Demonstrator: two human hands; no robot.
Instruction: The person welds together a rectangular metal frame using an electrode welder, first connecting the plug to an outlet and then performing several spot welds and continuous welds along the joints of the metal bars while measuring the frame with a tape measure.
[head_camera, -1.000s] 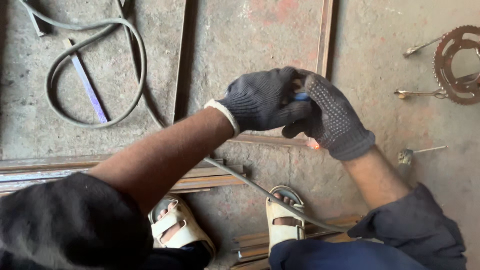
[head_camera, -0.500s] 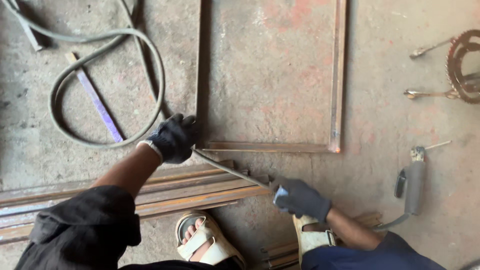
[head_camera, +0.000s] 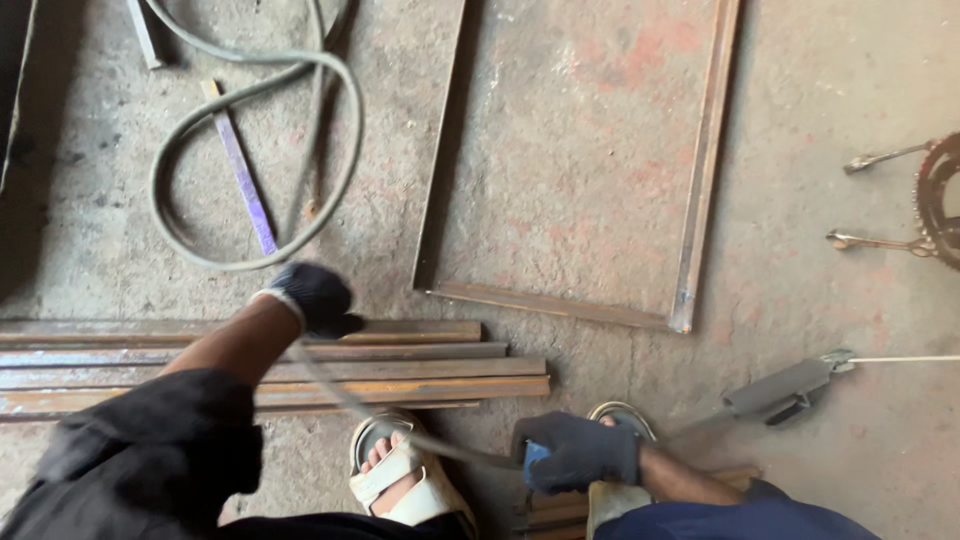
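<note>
My left hand (head_camera: 315, 298), in a dark glove, is curled closed over the top bar of a stack of rusty steel bars (head_camera: 420, 362). It pinches the end of a thin grey tape blade (head_camera: 400, 428). The blade runs blurred down and to the right to a blue tape measure case (head_camera: 533, 457). My gloved right hand (head_camera: 585, 450) grips that case low in the view, just above my right sandal (head_camera: 618, 415). A rusty angle-iron frame (head_camera: 692, 200) lies on the concrete beyond both hands.
A grey hose (head_camera: 335, 175) loops at the upper left over a purple flat strip (head_camera: 243, 170). A grey welding electrode holder (head_camera: 782, 390) with its rod lies at the right. A chain sprocket (head_camera: 940, 200) and two spanners (head_camera: 872, 240) sit at the right edge. My left sandalled foot (head_camera: 400, 470) is below the bars.
The hands were joined together a second ago and have since separated. The left hand has moved left onto the bars, the right hand down to my foot, and the tape blade stretches between them.
</note>
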